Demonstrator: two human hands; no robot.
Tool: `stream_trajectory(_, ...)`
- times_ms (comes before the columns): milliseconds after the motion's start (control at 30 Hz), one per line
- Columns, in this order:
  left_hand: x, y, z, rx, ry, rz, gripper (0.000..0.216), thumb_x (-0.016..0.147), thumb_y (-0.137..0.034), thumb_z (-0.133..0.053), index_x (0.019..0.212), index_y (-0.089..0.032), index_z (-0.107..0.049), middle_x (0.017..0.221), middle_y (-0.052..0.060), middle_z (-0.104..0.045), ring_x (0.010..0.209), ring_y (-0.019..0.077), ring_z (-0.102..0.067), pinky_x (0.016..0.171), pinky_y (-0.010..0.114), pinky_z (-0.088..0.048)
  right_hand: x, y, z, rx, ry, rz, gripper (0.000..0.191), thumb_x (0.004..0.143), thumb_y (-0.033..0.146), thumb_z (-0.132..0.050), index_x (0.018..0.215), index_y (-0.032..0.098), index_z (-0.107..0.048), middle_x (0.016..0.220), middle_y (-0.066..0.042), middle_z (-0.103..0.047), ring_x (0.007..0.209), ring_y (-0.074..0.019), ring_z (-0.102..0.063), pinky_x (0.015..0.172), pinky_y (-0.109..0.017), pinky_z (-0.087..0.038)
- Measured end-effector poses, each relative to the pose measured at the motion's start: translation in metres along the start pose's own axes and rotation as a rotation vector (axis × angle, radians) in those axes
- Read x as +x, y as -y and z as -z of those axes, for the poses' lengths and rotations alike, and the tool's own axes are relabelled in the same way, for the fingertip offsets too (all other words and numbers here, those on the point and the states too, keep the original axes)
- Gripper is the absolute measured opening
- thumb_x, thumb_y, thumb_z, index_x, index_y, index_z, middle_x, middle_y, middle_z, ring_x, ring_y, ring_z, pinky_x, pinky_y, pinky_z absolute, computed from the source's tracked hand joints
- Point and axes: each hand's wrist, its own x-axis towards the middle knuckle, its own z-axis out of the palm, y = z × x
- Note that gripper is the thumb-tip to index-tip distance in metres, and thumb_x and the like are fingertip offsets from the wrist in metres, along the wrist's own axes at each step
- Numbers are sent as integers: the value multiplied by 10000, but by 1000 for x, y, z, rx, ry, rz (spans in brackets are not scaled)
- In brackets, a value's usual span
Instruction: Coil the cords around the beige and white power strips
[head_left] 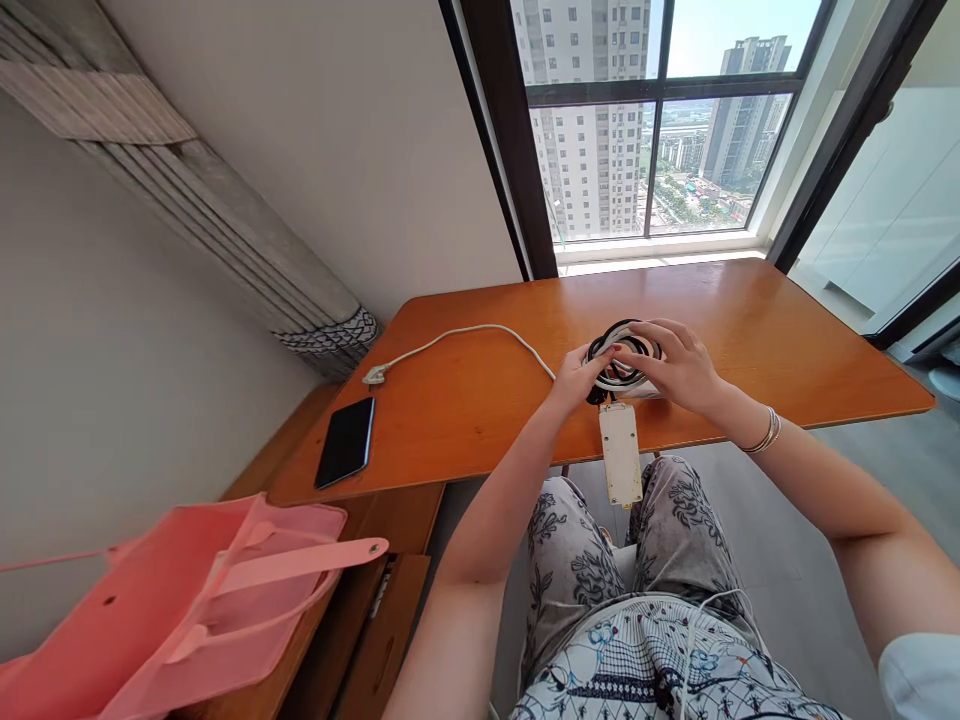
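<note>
A coil of black and white cable (628,328) is between my hands, over the near part of the wooden table. My left hand (579,380) grips the coil's left side, with its thumb pressed across the cable. On the right side, my right hand (681,372) has its thumb and fingers closed around the loops. From the coil hangs a white power strip (621,455), back side showing, past the table's front edge and above my lap. A length of white cord (491,327) runs leftward over the tabletop to a white plug (374,375).
On the left of the wooden table (465,430) lies a dark phone (345,442). A pink bag (225,600) stands at the lower left, beside a wooden drawer (386,640). Behind the table is a window (660,93), with a gathered curtain (247,240) to the left.
</note>
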Motion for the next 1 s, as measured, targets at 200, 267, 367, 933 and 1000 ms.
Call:
stream_trajectory(200,0,4,1,0,27,53,568,702,-628,-739,1006,-150,-700,768,40,-717,695,180,-671,671,298,-544,22,-13,15,44,205,285,195,986,204,-534,1018,334,-676,1287,41,-685,1298,-213,-537,1093,-487,-419)
stream_trajectory(267,2,7,1,-5,14,6,563,720,-607,-738,1063,-163,-691,863,42,-731,733,169,-675,698,287,-551,25,-15,18,113,222,329,182,983,208,-543,1008,326,-679,1249,38,-705,1274,-201,-568,1097,-491,-441)
stream_trajectory(367,5,9,0,-19,10,-65,594,745,-574,-733,1189,-187,-658,1072,60,-725,823,166,-683,748,281,-556,25,-15,18,241,210,281,150,966,249,-579,998,332,-700,1157,30,-737,1223,-204,-616,1094,-513,-473)
stream_trajectory(933,-3,8,-21,151,-267,-185,439,912,-489,-539,1234,-198,-605,820,38,-723,822,214,-707,762,324,-550,16,1,8,-151,-20,-236,155,887,267,-581,784,225,-690,722,-62,-651,747,-213,-590,649,-328,-434)
stream_trajectory(1000,-5,9,-22,216,-312,-224,377,934,-476,-507,1175,-205,-613,845,39,-714,860,210,-695,796,322,-536,19,10,11,-52,43,-304,150,867,219,-553,844,212,-701,768,-60,-666,735,-199,-592,641,-312,-416)
